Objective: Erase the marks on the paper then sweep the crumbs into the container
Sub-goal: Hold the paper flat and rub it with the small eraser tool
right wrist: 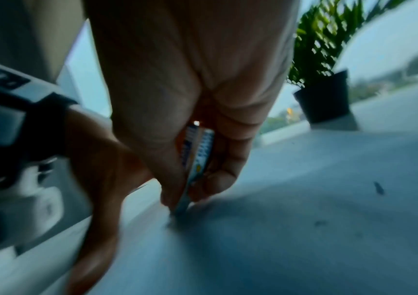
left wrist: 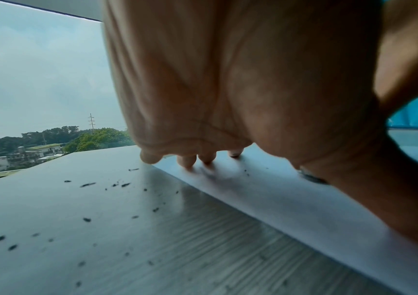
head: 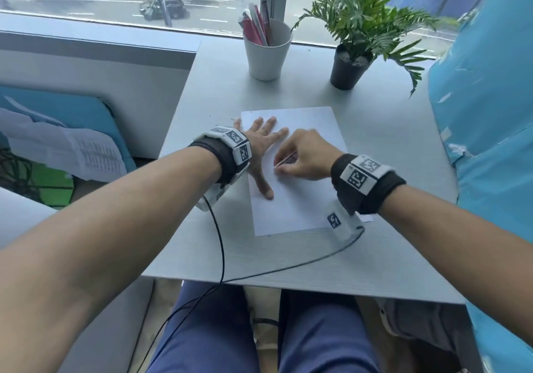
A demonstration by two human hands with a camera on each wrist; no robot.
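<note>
Paper (head: 300, 170): one white sheet lying flat on the grey table (head: 389, 170), near the middle of the top and closer to its left edge than its right. No marks can be made out on it in the head view.

Left hand (head: 259, 147): fingers straight and spread, palm down, pressing the sheet along its left edge; the little finger lies off the sheet on the table. It holds nothing.

Right hand (head: 305, 156): over the middle of the sheet, just beside the left hand, fingers and thumb curled tight around an eraser (right wrist: 197, 157) in a printed blue and white sleeve. The eraser stands steeply, its lower tip touching the sheet.

Crumbs (left wrist: 86, 184): dark specks scattered on the table beyond the sheet's left edge; a few more lie on the sheet itself.

Far edge of the table, by the window: a white cup (head: 266, 52) holding pens, and to its right a potted plant (head: 349, 67) in a black pot. Both stand well apart from the sheet
</note>
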